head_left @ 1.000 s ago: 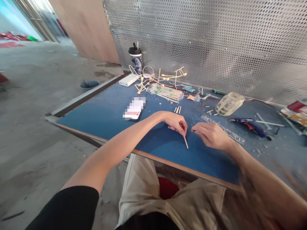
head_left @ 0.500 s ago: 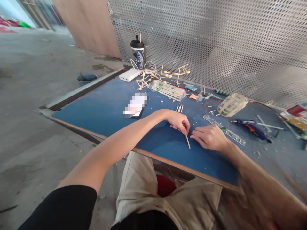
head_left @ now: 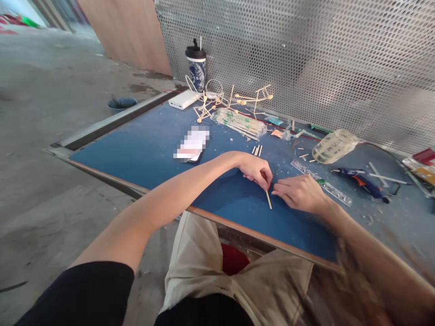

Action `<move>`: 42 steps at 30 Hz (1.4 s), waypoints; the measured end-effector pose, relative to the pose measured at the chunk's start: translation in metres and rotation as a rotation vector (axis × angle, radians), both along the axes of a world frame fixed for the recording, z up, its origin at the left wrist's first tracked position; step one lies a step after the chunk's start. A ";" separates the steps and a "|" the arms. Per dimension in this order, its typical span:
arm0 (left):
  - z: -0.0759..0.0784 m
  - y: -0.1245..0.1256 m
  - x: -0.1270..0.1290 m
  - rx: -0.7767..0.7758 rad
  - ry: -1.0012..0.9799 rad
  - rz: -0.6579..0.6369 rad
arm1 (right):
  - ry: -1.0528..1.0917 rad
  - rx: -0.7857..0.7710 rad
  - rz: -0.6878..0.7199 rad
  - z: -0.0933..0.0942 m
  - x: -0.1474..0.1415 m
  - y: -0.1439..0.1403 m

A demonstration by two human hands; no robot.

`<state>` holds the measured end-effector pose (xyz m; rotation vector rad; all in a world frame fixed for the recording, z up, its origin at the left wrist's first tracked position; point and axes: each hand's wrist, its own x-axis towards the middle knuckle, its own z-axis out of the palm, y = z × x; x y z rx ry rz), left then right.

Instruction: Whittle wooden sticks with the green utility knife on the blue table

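Note:
My left hand (head_left: 255, 171) pinches the upper end of a short wooden stick (head_left: 268, 199) between thumb and fingers. The stick leans down toward me over the blue tabletop (head_left: 234, 203). Just right of it is my right hand (head_left: 299, 192), its fingers curled and pressed together; anything between them is hidden. Both hands are close together, with a small gap between them. Beyond the left hand lie several short cut sticks (head_left: 257, 150) in a row. A clear plastic ruler (head_left: 335, 192) lies partly behind my right hand.
At the back are a packet of wooden sticks (head_left: 239, 122), stick frames with yellowish joints (head_left: 204, 108), a lidded cup (head_left: 197, 68) and a white power bank (head_left: 183, 99). A phone (head_left: 193, 145) lies left; a glue gun (head_left: 362, 182) and a translucent plastic container (head_left: 335, 146) lie right.
The camera view has shifted slightly, so the things at the back appear a little higher and further right. Both hands keep nearly the same pose, with the stick still in my left hand.

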<state>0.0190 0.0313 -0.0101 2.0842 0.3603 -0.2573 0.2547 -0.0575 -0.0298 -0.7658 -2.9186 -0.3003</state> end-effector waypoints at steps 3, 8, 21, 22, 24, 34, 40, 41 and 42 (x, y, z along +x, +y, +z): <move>0.000 0.000 0.000 -0.005 0.005 0.000 | -0.023 0.042 0.002 -0.001 0.000 0.000; 0.001 -0.002 0.000 -0.032 0.007 0.009 | -0.042 0.067 0.018 -0.001 -0.001 -0.001; 0.007 -0.004 -0.001 -0.033 0.031 0.018 | 0.030 -0.017 -0.029 -0.002 -0.005 -0.002; 0.006 -0.004 -0.001 -0.033 0.032 0.020 | 0.041 -0.024 -0.023 -0.003 -0.002 0.000; 0.004 -0.003 -0.001 -0.024 0.031 0.020 | 0.048 -0.034 -0.015 -0.003 0.002 0.002; 0.006 -0.005 0.000 0.011 0.023 0.017 | 0.008 -0.064 0.000 0.002 0.001 0.002; 0.007 -0.007 0.001 -0.008 0.034 0.043 | 0.001 -0.050 0.007 0.002 0.002 0.003; 0.008 -0.007 0.001 -0.007 0.034 0.048 | 0.002 -0.049 0.012 0.002 0.003 0.003; 0.008 -0.008 0.001 -0.004 0.032 0.050 | 0.005 -0.047 0.015 0.001 0.003 0.003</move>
